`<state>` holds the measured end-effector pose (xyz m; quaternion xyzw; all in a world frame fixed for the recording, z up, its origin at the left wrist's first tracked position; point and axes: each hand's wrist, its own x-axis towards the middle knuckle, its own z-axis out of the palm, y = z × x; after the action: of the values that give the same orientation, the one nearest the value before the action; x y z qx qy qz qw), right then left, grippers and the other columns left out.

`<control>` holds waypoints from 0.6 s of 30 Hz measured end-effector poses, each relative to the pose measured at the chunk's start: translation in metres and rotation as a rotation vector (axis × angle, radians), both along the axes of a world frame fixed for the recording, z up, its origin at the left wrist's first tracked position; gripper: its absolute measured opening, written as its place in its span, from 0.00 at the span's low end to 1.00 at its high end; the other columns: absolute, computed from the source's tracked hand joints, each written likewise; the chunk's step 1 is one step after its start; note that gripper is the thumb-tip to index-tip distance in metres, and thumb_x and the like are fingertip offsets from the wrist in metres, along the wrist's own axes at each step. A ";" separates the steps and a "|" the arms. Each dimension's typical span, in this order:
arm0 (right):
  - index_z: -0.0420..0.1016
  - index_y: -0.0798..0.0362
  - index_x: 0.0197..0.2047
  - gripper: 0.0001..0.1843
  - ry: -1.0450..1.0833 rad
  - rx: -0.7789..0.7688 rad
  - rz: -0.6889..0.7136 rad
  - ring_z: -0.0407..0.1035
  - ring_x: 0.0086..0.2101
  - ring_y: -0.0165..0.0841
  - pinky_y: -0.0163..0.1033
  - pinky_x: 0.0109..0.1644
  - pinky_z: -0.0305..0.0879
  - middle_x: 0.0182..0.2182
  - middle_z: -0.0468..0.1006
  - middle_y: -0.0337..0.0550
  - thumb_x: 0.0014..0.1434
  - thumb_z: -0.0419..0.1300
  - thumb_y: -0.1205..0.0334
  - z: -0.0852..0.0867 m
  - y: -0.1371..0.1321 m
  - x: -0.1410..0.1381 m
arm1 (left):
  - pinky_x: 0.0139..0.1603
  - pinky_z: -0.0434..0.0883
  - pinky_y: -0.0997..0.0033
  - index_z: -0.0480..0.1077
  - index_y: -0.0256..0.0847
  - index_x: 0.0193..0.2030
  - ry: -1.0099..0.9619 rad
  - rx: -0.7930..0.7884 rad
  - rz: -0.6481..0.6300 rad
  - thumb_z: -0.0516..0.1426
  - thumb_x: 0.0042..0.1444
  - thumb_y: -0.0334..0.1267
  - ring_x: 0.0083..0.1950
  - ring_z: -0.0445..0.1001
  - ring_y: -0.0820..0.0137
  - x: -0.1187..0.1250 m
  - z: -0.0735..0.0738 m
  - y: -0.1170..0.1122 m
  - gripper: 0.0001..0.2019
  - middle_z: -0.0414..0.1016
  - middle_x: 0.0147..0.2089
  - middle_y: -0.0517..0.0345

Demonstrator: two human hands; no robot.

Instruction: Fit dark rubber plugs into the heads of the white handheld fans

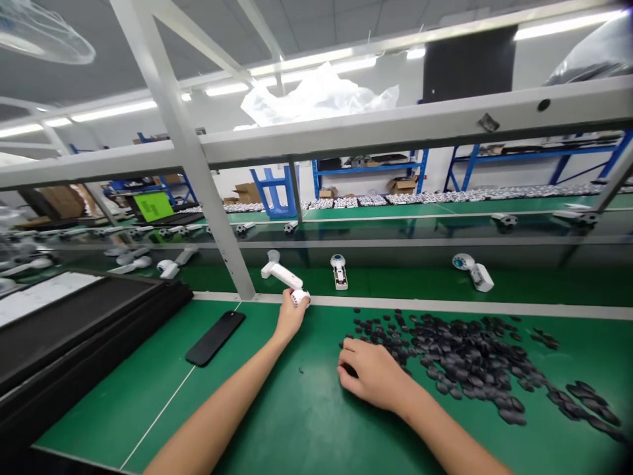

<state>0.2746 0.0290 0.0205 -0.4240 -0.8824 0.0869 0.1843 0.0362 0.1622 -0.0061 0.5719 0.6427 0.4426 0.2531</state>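
Two hands work over the green counter point(277, 422), each at a different item. Left hand point(291, 318): fingers closed around the round end of a white plastic handheld device point(279, 273), its stem and second round head angled up and away across the pale edge strip point(445, 306). Right hand point(373, 373): fingers spread and lightly curled at the left margin of a loose pile of small black pieces point(465, 356); cannot tell whether any piece is caught beneath them.

Handling, judged by appearance: the device looks light, stiff and smooth-skinned. The straight stem seems the surest place to take hold, and the round heads may be the more delicate parts. The black pieces look light and matte, perhaps rubber or plastic, and loose enough to slide apart when pressed. Single pieces are probably best taken by their edges.

Positions, relative to the edge strip: the device crosses it; the pile lies on its near side, to the right; a black smartphone point(215, 338) lies on its near side, to the left, with stacked black trays point(74, 330) farther left. Beyond it, two similar white devices point(339, 272) lie on a green belt point(395, 284), and blue shelving point(370, 168) stands far back.
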 end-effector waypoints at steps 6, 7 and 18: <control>0.67 0.50 0.39 0.09 0.078 0.034 -0.101 0.70 0.35 0.33 0.38 0.32 0.52 0.37 0.74 0.38 0.72 0.51 0.64 0.002 -0.002 -0.003 | 0.56 0.77 0.50 0.71 0.38 0.60 0.439 -0.117 0.008 0.60 0.68 0.44 0.56 0.76 0.58 0.009 0.031 0.061 0.18 0.74 0.60 0.47; 0.68 0.50 0.40 0.09 0.077 0.029 -0.116 0.71 0.35 0.34 0.38 0.32 0.52 0.37 0.75 0.39 0.73 0.51 0.62 0.000 -0.001 -0.002 | 0.56 0.76 0.49 0.71 0.38 0.60 0.495 -0.129 -0.007 0.60 0.68 0.44 0.57 0.76 0.58 0.013 0.037 0.072 0.18 0.74 0.60 0.46; 0.86 0.46 0.45 0.12 0.172 -0.086 -0.131 0.79 0.41 0.37 0.35 0.43 0.67 0.40 0.86 0.41 0.71 0.60 0.55 -0.012 0.027 0.014 | 0.54 0.78 0.52 0.70 0.38 0.61 0.618 -0.283 -0.256 0.60 0.68 0.44 0.55 0.77 0.59 0.145 0.039 0.145 0.18 0.74 0.59 0.47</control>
<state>0.2890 0.0564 0.0081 -0.4793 -0.8293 0.1484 0.2462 0.1813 0.3076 0.0326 0.7138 0.6670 0.1202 0.1766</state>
